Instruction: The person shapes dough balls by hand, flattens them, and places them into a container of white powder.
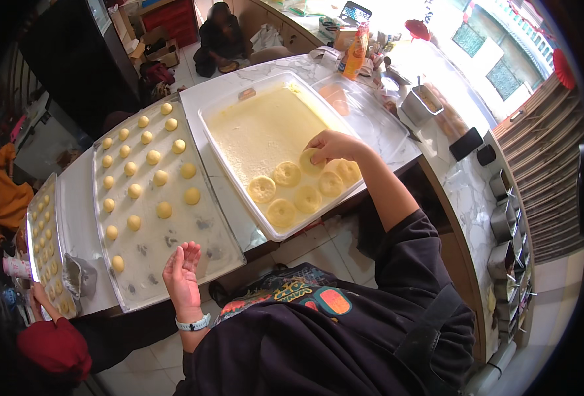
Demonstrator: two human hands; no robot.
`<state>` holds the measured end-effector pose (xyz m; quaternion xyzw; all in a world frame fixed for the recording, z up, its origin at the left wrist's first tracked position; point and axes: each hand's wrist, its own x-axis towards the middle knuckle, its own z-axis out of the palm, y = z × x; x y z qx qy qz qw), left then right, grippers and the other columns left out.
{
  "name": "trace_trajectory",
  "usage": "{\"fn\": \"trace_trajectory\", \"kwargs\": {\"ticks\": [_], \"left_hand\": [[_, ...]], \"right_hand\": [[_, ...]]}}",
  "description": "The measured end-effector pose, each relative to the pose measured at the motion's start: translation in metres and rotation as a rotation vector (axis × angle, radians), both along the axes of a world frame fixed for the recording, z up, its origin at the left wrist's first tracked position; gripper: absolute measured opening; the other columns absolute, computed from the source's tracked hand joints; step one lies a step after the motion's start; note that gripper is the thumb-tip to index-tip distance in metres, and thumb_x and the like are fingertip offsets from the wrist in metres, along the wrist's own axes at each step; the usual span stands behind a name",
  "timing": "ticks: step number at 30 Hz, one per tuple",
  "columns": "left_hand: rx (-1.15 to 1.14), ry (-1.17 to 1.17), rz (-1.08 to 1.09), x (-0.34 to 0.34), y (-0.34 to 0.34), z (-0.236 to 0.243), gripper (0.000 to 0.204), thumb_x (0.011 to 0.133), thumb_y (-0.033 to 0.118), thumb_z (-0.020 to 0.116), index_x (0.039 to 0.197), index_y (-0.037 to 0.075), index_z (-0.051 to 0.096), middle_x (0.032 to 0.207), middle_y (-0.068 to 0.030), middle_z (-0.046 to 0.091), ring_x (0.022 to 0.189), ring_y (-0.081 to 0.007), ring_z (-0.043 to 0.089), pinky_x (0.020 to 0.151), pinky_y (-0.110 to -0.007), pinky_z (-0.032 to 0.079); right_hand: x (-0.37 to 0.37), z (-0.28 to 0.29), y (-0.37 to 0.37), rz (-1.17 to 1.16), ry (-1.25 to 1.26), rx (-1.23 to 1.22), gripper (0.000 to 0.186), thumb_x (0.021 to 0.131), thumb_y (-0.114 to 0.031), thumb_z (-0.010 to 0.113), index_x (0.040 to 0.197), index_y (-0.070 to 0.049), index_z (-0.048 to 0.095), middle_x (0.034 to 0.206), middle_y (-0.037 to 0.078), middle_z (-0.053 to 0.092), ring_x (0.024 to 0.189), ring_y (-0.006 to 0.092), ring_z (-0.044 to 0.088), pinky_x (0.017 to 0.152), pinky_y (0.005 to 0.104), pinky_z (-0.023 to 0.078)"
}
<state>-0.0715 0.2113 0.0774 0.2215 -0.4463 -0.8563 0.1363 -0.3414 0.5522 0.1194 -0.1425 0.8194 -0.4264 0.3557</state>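
A curved white marble counter [467, 191] runs through a shop kitchen with a pale tiled floor [318, 247]; a dark cabinet [74, 53] stands at the upper left, and a second person in a red cap [54, 346] works at the lower left. On the counter sits a white rectangular tub [223, 148], its long axis running from the upper left toward the lower right, dusted inside with yellow flour. Six round flat discs lie in its near end, in a loose cluster. The right hand [335, 145] reaches into the tub and pinches one disc [310, 160] by its far edge, fingers bent around it; that disc sits at the upper middle of the cluster, between its neighbours and close to them, lying nearly flat. The left hand [183, 277] hovers open and empty, palm turned up, fingers loosely spread, over the near edge of a long tray [173, 264] that lies just left of the tub, its length running away from the person. That tray carries about twenty small yellow balls [164, 210] in rough rows, filling the far end, the near part bare but for dark smudges. A second tray [41, 218] at the far left holds many smaller balls, too small to count. A clear lid [371, 122] lies right of the tub, and metal cups [503, 224] line the right rim of the counter.
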Motion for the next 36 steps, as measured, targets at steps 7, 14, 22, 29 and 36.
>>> {"fn": "trace_trajectory", "kwargs": {"ticks": [7, 14, 22, 29, 36], "left_hand": [[-0.108, 0.172, 0.088, -0.018, 0.027, 0.017, 0.019, 0.09, 0.015, 0.055, 0.099, -0.002, 0.06, 0.096, -0.0126, 0.064, 0.09, -0.0212, 0.063, 0.087, -0.033, 0.048], [-0.131, 0.193, -0.342, -0.056, 0.076, 0.064, 0.031, 0.084, 0.008, 0.063, 0.111, -0.007, 0.055, 0.103, -0.0143, 0.063, 0.094, -0.0191, 0.062, 0.088, -0.029, 0.048], [0.064, 0.155, -0.326, -0.056, 0.076, 0.063, 0.026, 0.084, 0.008, 0.064, 0.105, -0.007, 0.059, 0.097, -0.0126, 0.065, 0.088, -0.0171, 0.063, 0.081, -0.029, 0.052], [-0.002, 0.169, -0.339, -0.053, 0.06, 0.061, 0.026, 0.086, 0.015, 0.063, 0.102, -0.006, 0.061, 0.092, -0.0104, 0.066, 0.083, -0.0153, 0.064, 0.078, -0.029, 0.053], [-0.082, 0.165, -0.397, -0.056, 0.035, 0.07, 0.025, 0.085, 0.02, 0.064, 0.096, -0.003, 0.065, 0.084, -0.006, 0.067, 0.079, -0.0124, 0.063, 0.076, -0.026, 0.052]], "right_hand": [[0.052, 0.049, -0.047, 0.136, 0.088, -0.538, 0.033, 0.076, -0.004, 0.066, 0.108, 0.003, 0.061, 0.094, 0.007, 0.065, 0.084, 0.01, 0.06, 0.077, 0.0232, 0.049], [0.122, 0.081, -0.101, 0.261, 0.545, -0.341, 0.025, 0.08, -0.007, 0.067, 0.104, -0.001, 0.063, 0.095, 0.008, 0.064, 0.085, 0.0113, 0.062, 0.074, 0.0252, 0.051], [0.127, 0.054, -0.102, 0.041, 0.227, -0.592, 0.026, 0.081, -0.01, 0.066, 0.106, -0.003, 0.065, 0.095, 0.01, 0.065, 0.085, 0.0134, 0.063, 0.074, 0.0257, 0.052], [0.134, 0.06, -0.109, 0.052, 0.213, -0.6, 0.026, 0.082, -0.008, 0.065, 0.107, 0.0, 0.064, 0.092, 0.01, 0.066, 0.084, 0.0113, 0.063, 0.074, 0.0229, 0.051], [0.138, 0.063, -0.128, 0.016, 0.202, -0.616, 0.025, 0.082, -0.008, 0.065, 0.105, 0.001, 0.064, 0.088, 0.008, 0.067, 0.083, 0.0092, 0.063, 0.075, 0.0218, 0.05]]}}
